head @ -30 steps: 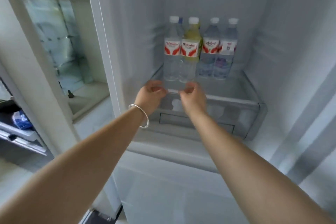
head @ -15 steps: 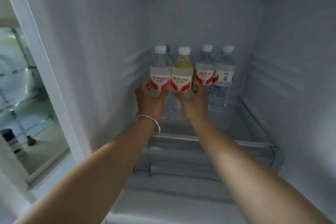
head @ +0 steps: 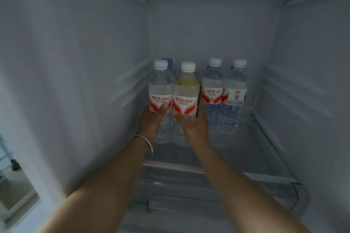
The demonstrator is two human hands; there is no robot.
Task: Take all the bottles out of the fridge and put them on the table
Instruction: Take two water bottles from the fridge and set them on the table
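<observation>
Inside the open fridge, several plastic bottles with red-and-white labels stand on a glass shelf. My left hand is wrapped around the lower body of the left clear bottle. My right hand grips the bottle with yellowish liquid beside it. Two more clear bottles, one and another, stand to the right, apart from my hands. A blue-capped bottle shows only its cap behind the left one.
White fridge walls close in on the left and right. Below the shelf sits a clear drawer. A strip of the room shows at the lower left edge.
Both hands went from the shelf's front edge up to the two front-left bottles and closed on them. The view moved closer into the fridge.
</observation>
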